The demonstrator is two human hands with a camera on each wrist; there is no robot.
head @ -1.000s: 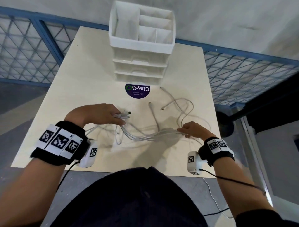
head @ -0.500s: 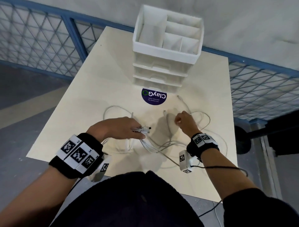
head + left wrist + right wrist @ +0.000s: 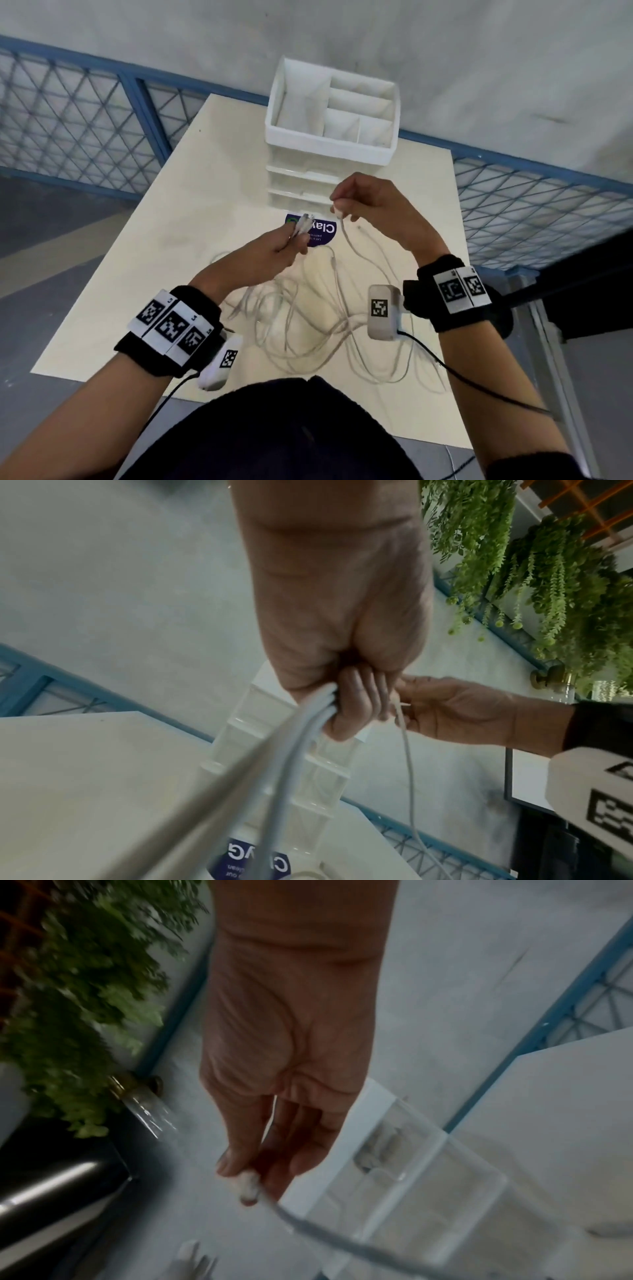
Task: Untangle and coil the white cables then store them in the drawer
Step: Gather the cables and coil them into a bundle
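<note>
A tangle of white cables [image 3: 308,318] lies loose on the pale table [image 3: 164,246] near its front edge. My left hand [image 3: 274,250] is raised above the table and grips several cable ends [image 3: 303,222], whose plugs stick out past the fingers; in the left wrist view the strands [image 3: 301,723] run from the fist [image 3: 346,702] toward the camera. My right hand [image 3: 363,202] is lifted in front of the white drawer unit [image 3: 329,137] and pinches one cable's plug [image 3: 249,1184] between thumb and fingertips. That cable [image 3: 352,246] hangs down to the tangle.
The drawer unit has an open divided tray on top and shut drawers below. A round purple sticker [image 3: 322,233] lies on the table before it. Blue mesh fencing [image 3: 78,113] runs behind and to both sides. Hanging green plants [image 3: 534,561] show in the wrist views.
Both hands have risen off the table. The left lifted its bundle of cable ends; the right took hold of one cable's plug and raised it toward the drawers.
</note>
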